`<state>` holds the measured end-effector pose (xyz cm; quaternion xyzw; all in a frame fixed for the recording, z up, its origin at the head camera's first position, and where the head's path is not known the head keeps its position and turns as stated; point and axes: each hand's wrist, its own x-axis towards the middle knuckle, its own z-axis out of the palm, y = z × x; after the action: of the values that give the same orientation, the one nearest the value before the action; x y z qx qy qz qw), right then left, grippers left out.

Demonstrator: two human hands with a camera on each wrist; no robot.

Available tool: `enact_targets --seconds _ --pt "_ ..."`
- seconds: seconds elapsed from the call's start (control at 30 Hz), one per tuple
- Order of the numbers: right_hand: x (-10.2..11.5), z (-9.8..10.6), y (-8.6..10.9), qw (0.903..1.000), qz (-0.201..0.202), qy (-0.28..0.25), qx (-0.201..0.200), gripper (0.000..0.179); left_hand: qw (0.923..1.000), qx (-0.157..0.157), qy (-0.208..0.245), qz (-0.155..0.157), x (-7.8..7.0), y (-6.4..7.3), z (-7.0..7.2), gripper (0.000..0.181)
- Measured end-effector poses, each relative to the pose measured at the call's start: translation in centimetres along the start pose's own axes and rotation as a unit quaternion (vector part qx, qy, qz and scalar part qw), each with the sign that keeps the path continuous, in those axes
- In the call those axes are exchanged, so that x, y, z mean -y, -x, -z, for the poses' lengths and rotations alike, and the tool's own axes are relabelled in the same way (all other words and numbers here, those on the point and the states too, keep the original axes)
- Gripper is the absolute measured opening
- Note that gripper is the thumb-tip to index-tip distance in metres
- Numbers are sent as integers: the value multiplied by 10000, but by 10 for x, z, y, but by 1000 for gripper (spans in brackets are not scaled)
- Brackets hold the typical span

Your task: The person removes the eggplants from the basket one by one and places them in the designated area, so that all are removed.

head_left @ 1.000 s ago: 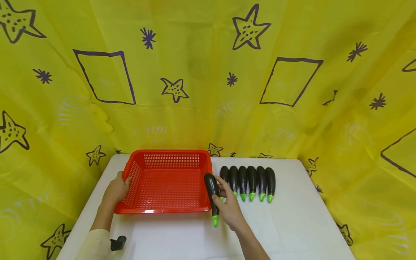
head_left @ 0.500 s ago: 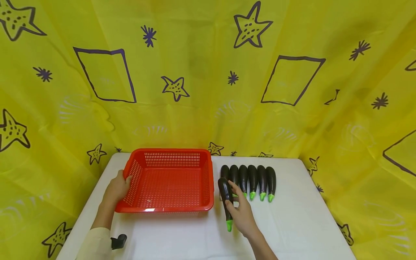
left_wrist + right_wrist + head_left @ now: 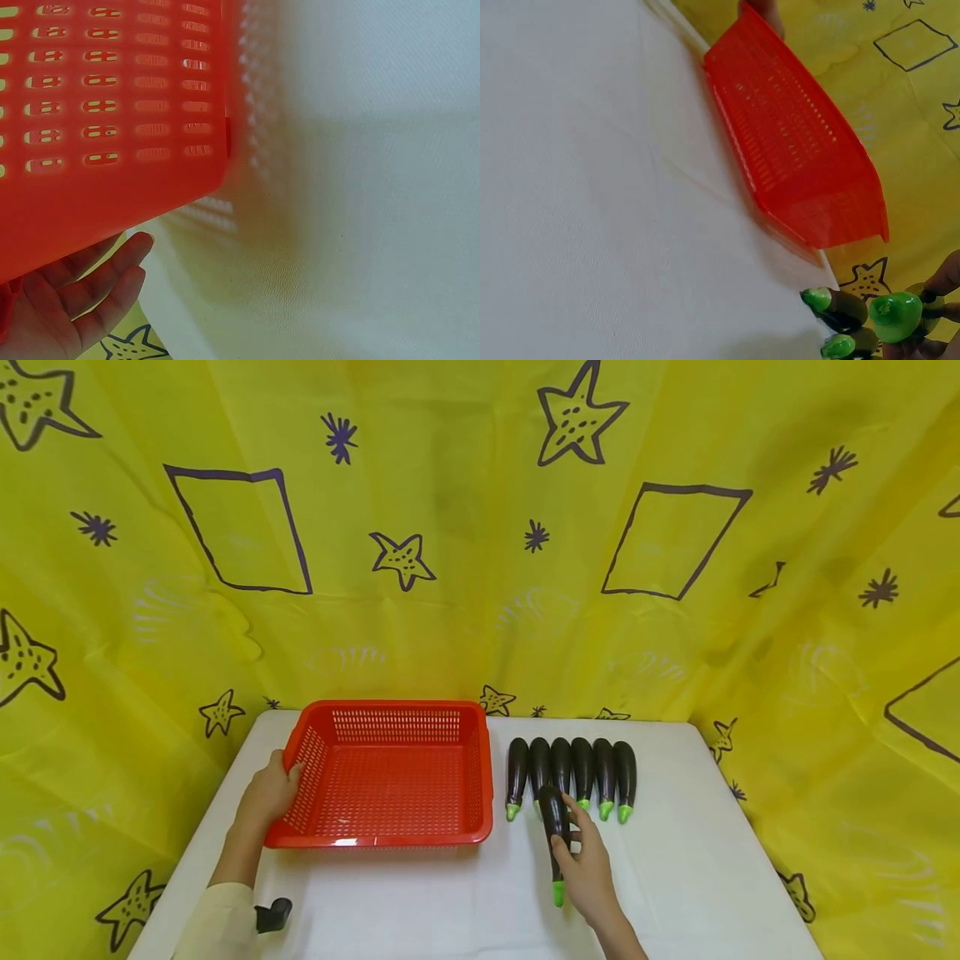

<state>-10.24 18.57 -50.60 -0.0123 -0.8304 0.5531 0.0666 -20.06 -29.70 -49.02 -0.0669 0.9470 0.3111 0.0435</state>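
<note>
My left hand [image 3: 270,789] holds the left rim of a red plastic basket [image 3: 491,793], thumb on the inner side. In the left wrist view, the fingers [image 3: 112,281] reach along the outside beneath the rim. No eggplant shows inside the basket. With thumb and fingers, my right hand [image 3: 588,872] grips a dark purple eggplant [image 3: 554,827], its green stem end pointing toward me. This eggplant is in front of a row of several similar eggplants [image 3: 517,768] and partly covers some of them. The right wrist view shows its green end [image 3: 896,316] close up.
The basket and the eggplant row stand on a white-covered table [image 3: 390,910], basket left, row right. A small black object [image 3: 273,916] sits beside the left sleeve. Yellow patterned curtain [image 3: 450,635] encloses the back and sides.
My right hand has carried the eggplant rightward and nearer to me, from the basket's right rim to before the row. The leftmost eggplant is uncovered. My left hand has stayed on the basket.
</note>
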Motion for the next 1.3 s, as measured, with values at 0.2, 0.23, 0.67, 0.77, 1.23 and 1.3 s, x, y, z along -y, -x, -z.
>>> enact_targets --seconds 0.2,0.23,0.67,0.77,1.23,1.3 --pt "-10 16 -2 9991 161 255 -281 63 10000 15 62 28 0 0 -1 46" --pt "-11 19 -3 9988 179 339 -312 63 10000 -11 51 13 0 0 -1 46" --pt "-32 59 -20 9917 22 1127 -613 62 10000 11 48 -19 -3 2 1 44" --pt "-34 67 -25 9889 25 1268 -776 61 10000 11 39 -25 -3 2 1 42" --pt "-51 93 -47 9827 -32 1540 -1026 59 10000 46 66 1 -1 1 1 44" --pt "-53 97 -50 9827 -90 1556 -999 59 9999 65 89 16 -1 1 1 44"
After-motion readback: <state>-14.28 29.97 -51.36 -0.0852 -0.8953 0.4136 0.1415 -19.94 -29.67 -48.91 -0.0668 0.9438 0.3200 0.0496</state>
